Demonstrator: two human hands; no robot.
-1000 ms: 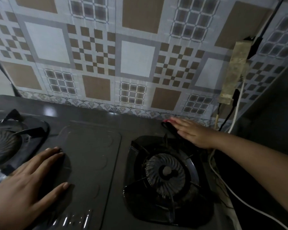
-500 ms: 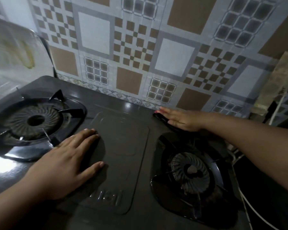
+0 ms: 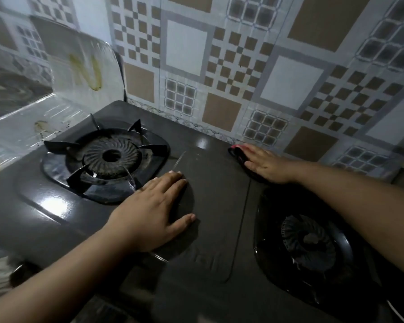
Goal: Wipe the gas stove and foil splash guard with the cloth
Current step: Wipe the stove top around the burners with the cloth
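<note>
A dark two-burner gas stove (image 3: 215, 206) fills the view. My right hand (image 3: 266, 166) lies flat on a dark cloth with a red edge (image 3: 237, 153), pressing it onto the stove's back edge, close to the tiled wall. My left hand (image 3: 154, 210) rests palm down with fingers spread on the stove's middle panel, just right of the left burner (image 3: 110, 157). The foil splash guard (image 3: 79, 73) stands at the stove's left side, folded around the corner, with yellowish-brown stains on it.
The right burner (image 3: 310, 241) sits below my right forearm. A patterned tiled wall (image 3: 243, 66) rises right behind the stove. A white cable (image 3: 399, 311) shows at the bottom right corner.
The view has swung left, bringing the left burner and the foil guard into sight. My right hand with the cloth has slid left along the stove's back edge. My left hand stays on the middle panel.
</note>
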